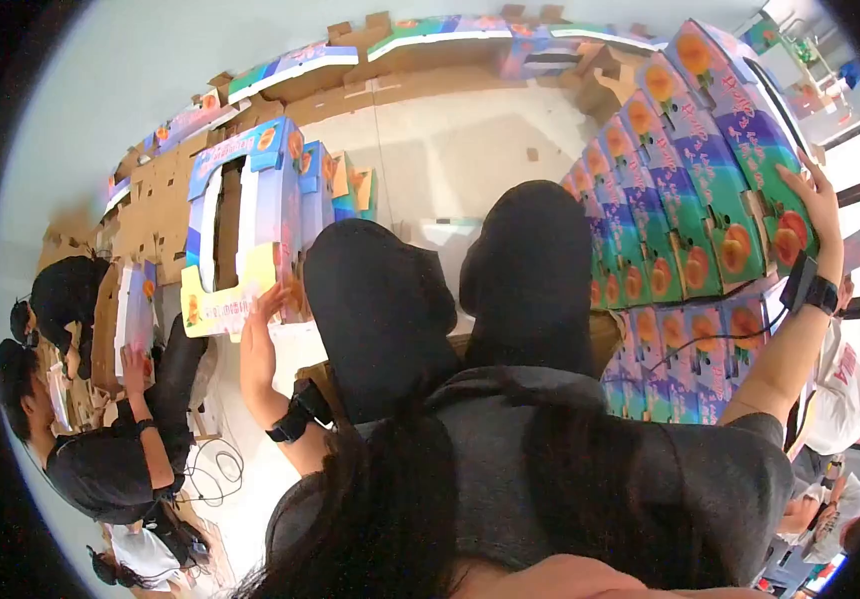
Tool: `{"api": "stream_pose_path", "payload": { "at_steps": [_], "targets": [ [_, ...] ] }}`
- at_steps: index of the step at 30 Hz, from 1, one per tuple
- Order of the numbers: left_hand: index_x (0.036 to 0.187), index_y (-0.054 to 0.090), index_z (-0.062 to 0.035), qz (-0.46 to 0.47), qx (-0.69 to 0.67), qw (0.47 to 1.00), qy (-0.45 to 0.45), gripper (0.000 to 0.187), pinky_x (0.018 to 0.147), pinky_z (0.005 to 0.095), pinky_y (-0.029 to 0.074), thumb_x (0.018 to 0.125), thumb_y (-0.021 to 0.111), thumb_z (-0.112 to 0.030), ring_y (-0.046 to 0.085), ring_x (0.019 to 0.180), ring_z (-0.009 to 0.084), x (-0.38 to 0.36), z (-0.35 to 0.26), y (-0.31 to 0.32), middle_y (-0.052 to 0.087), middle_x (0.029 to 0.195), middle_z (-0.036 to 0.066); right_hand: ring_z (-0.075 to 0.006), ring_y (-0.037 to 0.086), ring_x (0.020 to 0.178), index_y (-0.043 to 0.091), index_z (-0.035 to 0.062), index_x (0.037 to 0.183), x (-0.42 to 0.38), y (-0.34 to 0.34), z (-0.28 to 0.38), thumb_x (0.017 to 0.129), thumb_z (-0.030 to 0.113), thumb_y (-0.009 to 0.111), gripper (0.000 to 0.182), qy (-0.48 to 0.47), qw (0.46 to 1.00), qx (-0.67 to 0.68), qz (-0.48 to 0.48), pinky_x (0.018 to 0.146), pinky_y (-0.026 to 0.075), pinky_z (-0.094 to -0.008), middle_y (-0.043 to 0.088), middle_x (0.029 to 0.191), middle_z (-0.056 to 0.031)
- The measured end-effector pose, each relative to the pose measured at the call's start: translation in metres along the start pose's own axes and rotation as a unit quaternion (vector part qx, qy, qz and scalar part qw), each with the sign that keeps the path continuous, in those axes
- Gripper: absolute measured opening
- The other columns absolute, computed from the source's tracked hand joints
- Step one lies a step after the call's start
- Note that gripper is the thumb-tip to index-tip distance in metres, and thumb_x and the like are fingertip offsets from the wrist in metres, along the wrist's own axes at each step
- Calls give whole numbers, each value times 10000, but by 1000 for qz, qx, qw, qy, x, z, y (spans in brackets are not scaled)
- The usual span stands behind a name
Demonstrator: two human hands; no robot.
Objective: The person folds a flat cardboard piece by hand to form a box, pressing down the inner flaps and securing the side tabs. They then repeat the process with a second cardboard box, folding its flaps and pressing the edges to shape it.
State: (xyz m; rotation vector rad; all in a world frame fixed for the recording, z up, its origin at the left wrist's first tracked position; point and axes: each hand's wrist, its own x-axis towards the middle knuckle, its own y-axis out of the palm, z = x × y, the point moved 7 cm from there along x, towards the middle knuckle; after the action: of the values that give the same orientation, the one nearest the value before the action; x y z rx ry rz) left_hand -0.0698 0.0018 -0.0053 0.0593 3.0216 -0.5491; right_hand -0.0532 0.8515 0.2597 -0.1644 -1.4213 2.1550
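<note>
I sit with my black-trousered knees (pixel 450 290) up in front of me. My left hand (pixel 260 344) lies flat, fingers apart, against the side of a stack of folded colourful fruit boxes (pixel 245 230) on my left; it wears a black wrist device. My right hand (pixel 818 205) reaches out to the right and rests open on the top box of a tall slanted stack of blue, green and purple printed boxes (pixel 695 170). A cable runs from the right wrist band toward my body.
Another person in black (pixel 100 449) sits at the left, handling a box (pixel 135 319). More people are at the right edge (pixel 845 399). Flat brown cardboard and printed boxes (pixel 400 60) line the far side. White floor (pixel 450 150) lies ahead.
</note>
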Motion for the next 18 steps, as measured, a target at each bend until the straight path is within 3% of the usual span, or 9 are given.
{"api": "stream_pose_path", "payload": {
  "at_steps": [4, 6, 9, 11, 13, 14, 15, 17, 18],
  "targets": [
    [1351, 595, 18, -12, 26, 1000, 6, 587, 1131, 408, 358, 1113, 253, -395, 593, 1247, 259, 11, -3, -3, 674, 1284, 150, -192, 609, 1126, 615, 128, 1416, 7, 9, -10, 767, 528, 828, 791, -1, 1000, 27, 16, 1047, 418, -325, 694, 1182, -106],
    [1345, 598, 31, -19, 34, 999, 14, 594, 1119, 402, 372, 1116, 251, -393, 601, 1232, 258, 6, -8, 1, 677, 1273, 155, -259, 604, 1187, 604, 128, 1423, 8, -1, -8, 786, 553, 801, 791, -21, 993, -114, -18, 1066, 416, -369, 665, 1274, -140],
    [1326, 609, 58, -56, 42, 997, 21, 604, 1102, 392, 391, 1123, 248, -382, 621, 1196, 255, 8, -11, 0, 687, 1243, 171, -410, 474, 1363, 537, 135, 1469, -20, -8, 60, 839, 599, 722, 804, -81, 885, -440, -127, 1117, 374, -467, 505, 1491, -214],
    [1301, 625, 66, -96, 41, 995, 8, 586, 1090, 382, 404, 1122, 276, -369, 629, 1181, 250, 7, -3, -10, 694, 1226, 176, -370, 463, 1376, 522, 114, 1470, -29, 6, 91, 855, 546, 732, 780, -182, 865, -440, -157, 1126, 366, -443, 515, 1478, -203],
    [1252, 654, 70, -134, 34, 990, -1, 537, 1078, 376, 423, 1118, 323, -331, 637, 1175, 248, 5, -13, -13, 704, 1214, 168, -353, 513, 1325, 553, 77, 1428, -78, 37, 174, 858, 422, 765, 700, -249, 937, -236, -60, 1113, 386, -431, 557, 1431, -192],
    [1242, 659, 70, -141, 35, 989, 4, 524, 1076, 373, 426, 1117, 335, -323, 638, 1175, 246, 5, -13, -15, 705, 1211, 167, -345, 533, 1301, 568, 67, 1408, -102, 61, 208, 844, 366, 784, 674, -275, 943, -186, 6, 1106, 396, -420, 582, 1397, -182],
    [1233, 663, 70, -146, 37, 989, 10, 512, 1074, 369, 430, 1115, 347, -316, 638, 1175, 245, 5, -14, -17, 706, 1209, 167, -336, 553, 1278, 583, 57, 1388, -124, 83, 237, 830, 310, 803, 651, -297, 942, -136, 73, 1099, 407, -410, 608, 1362, -173],
    [1200, 692, 24, -167, 46, 984, 33, 445, 1029, 349, 454, 1104, 404, -300, 655, 1144, 238, 1, -27, -18, 724, 1171, 150, -328, 644, 1119, 650, 57, 1301, -172, 126, 282, 803, 269, 820, 567, -431, 882, -66, 180, 997, 487, -399, 684, 1205, -162],
    [1213, 689, 8, -172, 31, 984, 25, 378, 1032, 344, 450, 1082, 467, -269, 643, 1162, 233, 1, -24, -19, 713, 1197, 140, -326, 660, 1016, 681, 63, 1209, -189, 151, 305, 802, 272, 821, 479, -419, 863, -34, 280, 904, 510, -401, 695, 1095, -150]
  ]
}}
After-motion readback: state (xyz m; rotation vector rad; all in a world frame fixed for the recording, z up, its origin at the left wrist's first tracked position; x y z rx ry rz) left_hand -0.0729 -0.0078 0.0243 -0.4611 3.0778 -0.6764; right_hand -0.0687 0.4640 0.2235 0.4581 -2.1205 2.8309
